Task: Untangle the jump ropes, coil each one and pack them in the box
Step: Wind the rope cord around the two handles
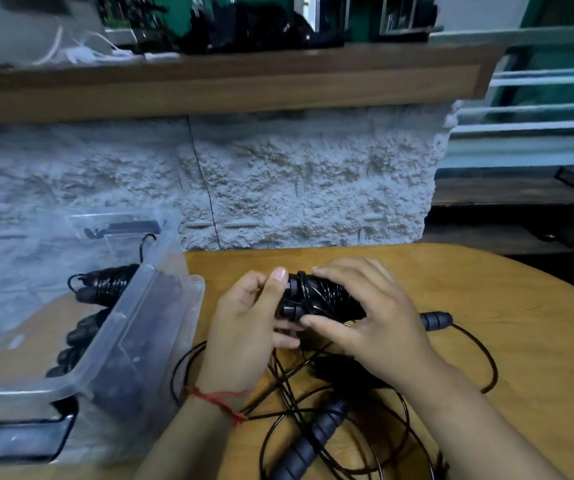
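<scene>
The left hand (244,327) and right hand (365,317) are both gripping a coiled jump rope (316,296) above the table (520,341), the right one hiding most of the wrap. Tangled ropes (299,407) are lying beneath, partly covered by the wrists. Bundles inside the clear box (119,315) are showing only blurrily.

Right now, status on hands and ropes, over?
Left hand and right hand grip one coiled rope. Clear box at left holds another coil. Tangled rope lies on table beneath hands.
</scene>
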